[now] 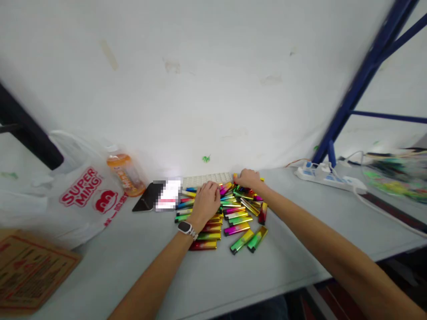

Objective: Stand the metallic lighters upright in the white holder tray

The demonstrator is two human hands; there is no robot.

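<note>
Shiny multicoloured lighters [236, 229] lie on the grey table in front of me, some in a stacked column on the left, others loosely scattered on the right. My left hand [208, 198] rests palm down over the top of the column, fingers stretched forward over the lighters and partly hiding them. At the far edge of the pile, my right hand [248, 178] is closed with its fingers curled. An orange-yellow bit shows by its fingertips, but I cannot make out what it grips. Behind the lighters stands a white tray with a gridded surface [200, 180].
Left of the lighters are a dark phone [149, 198], a blurred-out bright screen [168, 195], an orange drink bottle [126, 173], a white plastic bag [83, 200] and a cardboard box [33, 271]. A power strip [328, 178] with cables and a clear bag [396, 173] lie right.
</note>
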